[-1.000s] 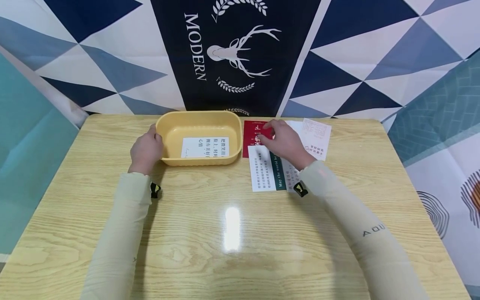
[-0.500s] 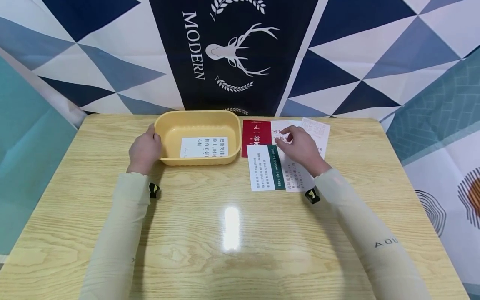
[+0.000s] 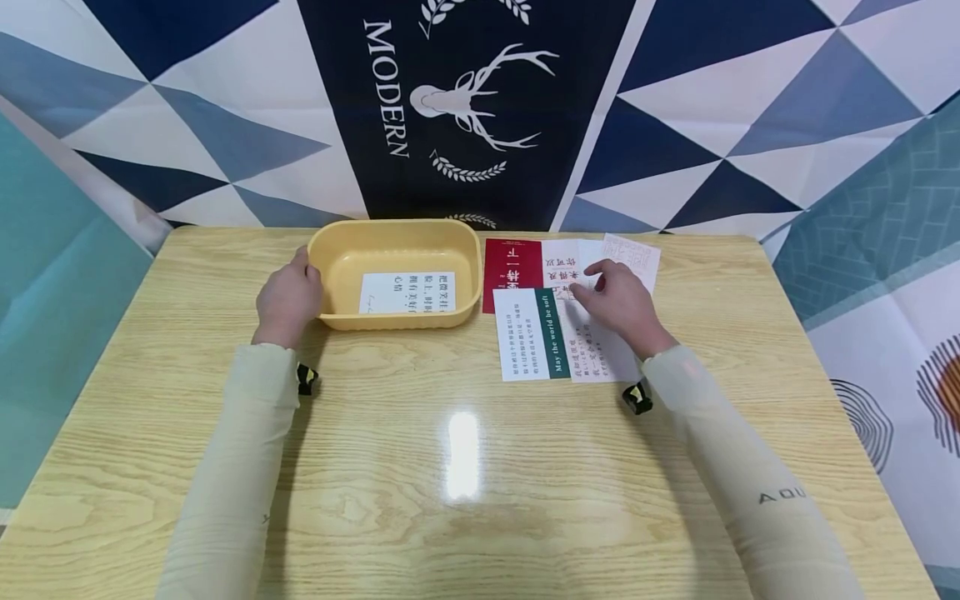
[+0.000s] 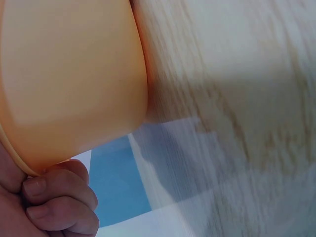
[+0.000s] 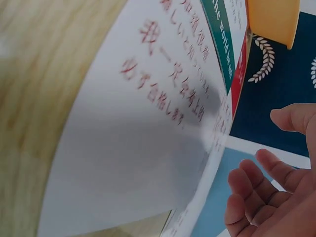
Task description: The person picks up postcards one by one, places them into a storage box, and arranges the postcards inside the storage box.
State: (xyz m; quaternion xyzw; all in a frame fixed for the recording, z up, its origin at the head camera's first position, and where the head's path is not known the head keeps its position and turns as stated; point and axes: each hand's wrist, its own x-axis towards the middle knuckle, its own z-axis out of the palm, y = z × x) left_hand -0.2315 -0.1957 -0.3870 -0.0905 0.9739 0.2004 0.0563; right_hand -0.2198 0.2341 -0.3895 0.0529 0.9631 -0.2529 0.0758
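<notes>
My left hand (image 3: 288,300) grips the left end of a yellow plastic basin (image 3: 397,322). In the left wrist view, its curled fingers (image 4: 64,212) meet the rim. Inside the basin lies a white card (image 3: 407,293) with black writing. Right of it, several printed cards overlap: a red card (image 3: 512,275), a white and green card (image 3: 521,337), a white card with red writing (image 3: 611,358) and a pale pink-printed card (image 3: 637,258). My right hand (image 3: 622,307) is over these cards, loosely bent and holding nothing; the right wrist view shows thumb and fingers apart.
The wooden table (image 3: 375,467) reaches toward me, with a bright light reflection in its middle. Behind its far edge hangs a patterned cloth (image 3: 465,183) with a deer head and triangles. The basin and cards stand near that edge.
My right hand has moved right and slightly nearer, from above the red card to the right-hand cards, uncovering more of the red card. My left hand keeps its hold on the basin.
</notes>
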